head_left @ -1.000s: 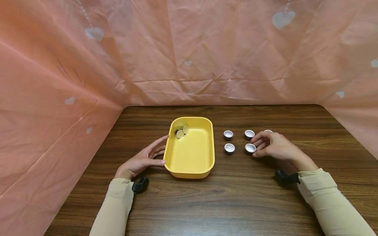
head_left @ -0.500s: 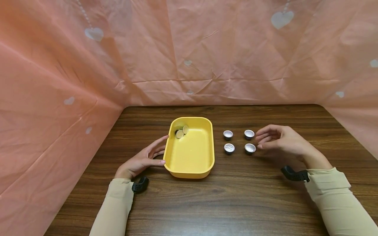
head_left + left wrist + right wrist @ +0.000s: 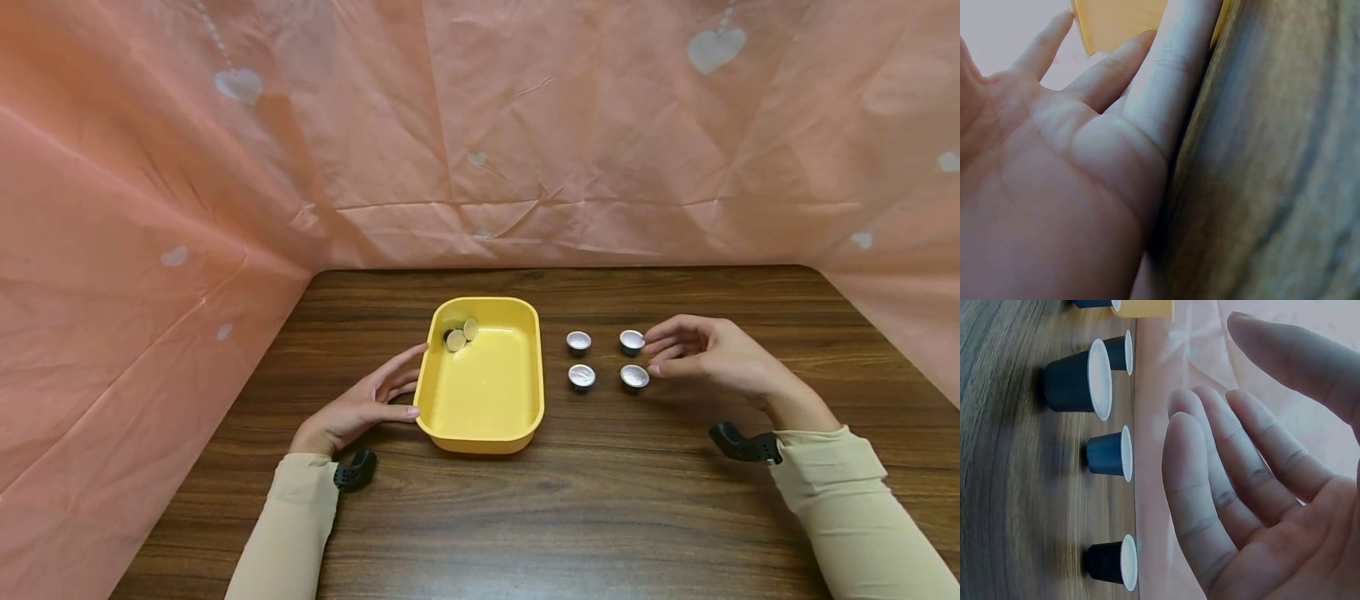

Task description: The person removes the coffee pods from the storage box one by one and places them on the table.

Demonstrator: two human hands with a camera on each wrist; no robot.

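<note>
The fingers and thumb of my left hand (image 3: 363,408) touch the left side of a yellow plastic tray (image 3: 480,440). In its back left corner lie a few coffee capsules (image 3: 456,341) with pale lids. My right hand (image 3: 716,358) holds nothing; its fingers are loosely bent and its thumb is apart from them. Its fingertips hover just right of a front coffee capsule (image 3: 634,377) and a back coffee capsule (image 3: 632,342). Dark cups with foil lids facing up show in the right wrist view, one large capsule (image 3: 1075,384) nearest. A farther-right capsule is hidden behind my right hand in the head view.
Between the tray and my right hand stand two more capsules, a back one (image 3: 578,342) and a front one (image 3: 581,377). All rest on a brown wood-grain table (image 3: 555,517). A pink curtain (image 3: 525,167) hangs along its back and sides.
My right hand has drawn back to the right from the front capsule, then shifted slightly left, covering the far-right capsule that showed before. The left hand and tray stay put.
</note>
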